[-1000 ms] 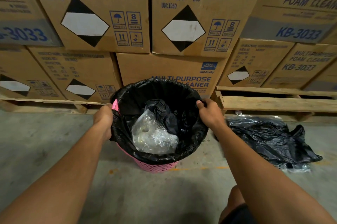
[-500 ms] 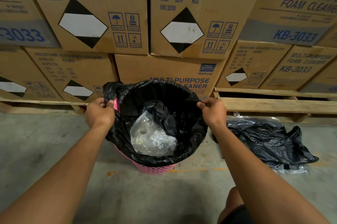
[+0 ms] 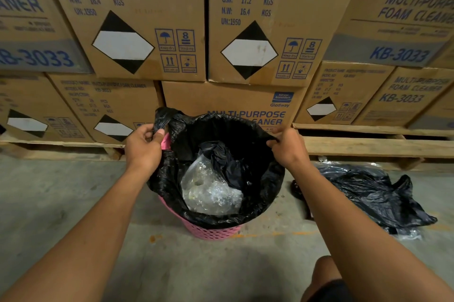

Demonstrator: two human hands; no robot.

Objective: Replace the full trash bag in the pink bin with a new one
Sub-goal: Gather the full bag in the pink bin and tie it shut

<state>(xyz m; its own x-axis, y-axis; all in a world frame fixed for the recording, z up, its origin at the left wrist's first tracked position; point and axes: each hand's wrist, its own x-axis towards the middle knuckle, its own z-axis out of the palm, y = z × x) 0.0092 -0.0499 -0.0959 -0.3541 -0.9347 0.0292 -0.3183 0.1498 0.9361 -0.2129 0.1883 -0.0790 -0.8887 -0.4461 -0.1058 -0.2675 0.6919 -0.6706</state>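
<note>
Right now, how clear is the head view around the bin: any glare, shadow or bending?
Head view: dim light; the trash bag interior goes near black; glare flecks on the clear plastic; wide-angle lens bows the cardboard boxes outward; hands sharp.

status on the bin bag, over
Left hand and right hand pinch black bag edges. Pink bin still lined. Nothing blocking.

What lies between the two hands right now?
In the head view, the black liner's open mouth spans from the left hand to the right hand, with crumpled clear plastic down inside it.
</note>
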